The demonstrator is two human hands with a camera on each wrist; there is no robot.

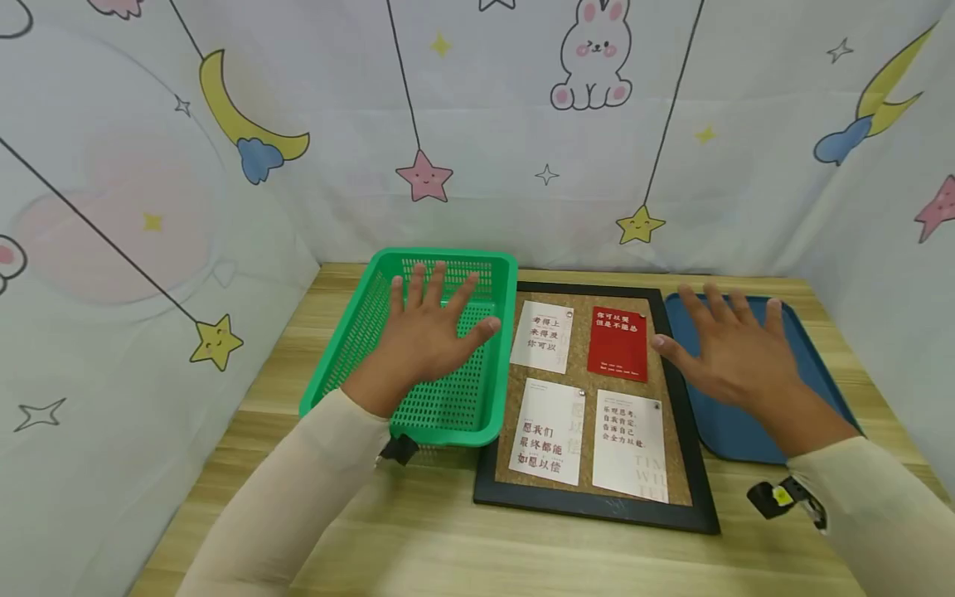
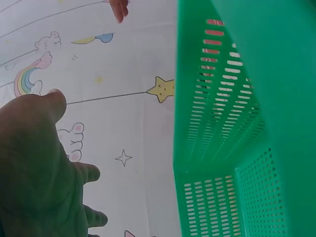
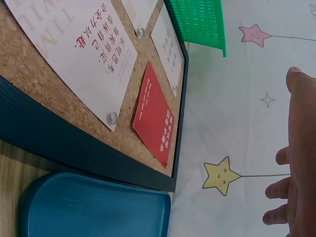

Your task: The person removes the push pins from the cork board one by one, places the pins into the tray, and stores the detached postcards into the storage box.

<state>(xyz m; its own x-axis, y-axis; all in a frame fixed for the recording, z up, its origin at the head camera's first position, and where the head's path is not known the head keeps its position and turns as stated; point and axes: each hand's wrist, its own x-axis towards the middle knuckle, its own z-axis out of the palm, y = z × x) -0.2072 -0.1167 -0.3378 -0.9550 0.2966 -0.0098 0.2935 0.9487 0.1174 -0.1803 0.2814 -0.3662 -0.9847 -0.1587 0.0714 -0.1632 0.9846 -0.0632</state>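
Observation:
My left hand (image 1: 424,336) hovers over the green plastic basket (image 1: 500,365), fingers spread and holding nothing. In the left wrist view that basket (image 2: 190,123) fills the right side, apart from the hand (image 2: 39,168). On the other side, my right hand (image 1: 734,352) is spread above the blue tray (image 1: 734,435), also holding nothing. Between the hands lies a black-framed cork board (image 1: 585,406). Pinned to it are a red card (image 1: 618,344) and white cards, among them one at the upper left (image 1: 543,336) and one at the lower right (image 1: 630,444).
The wooden table (image 1: 418,531) carries the basket, board and tray side by side. A white cartoon-printed cloth (image 1: 507,224) hangs behind and along both sides. Silver pushpins, such as one pushpin (image 3: 112,117), stick up from the card corners.

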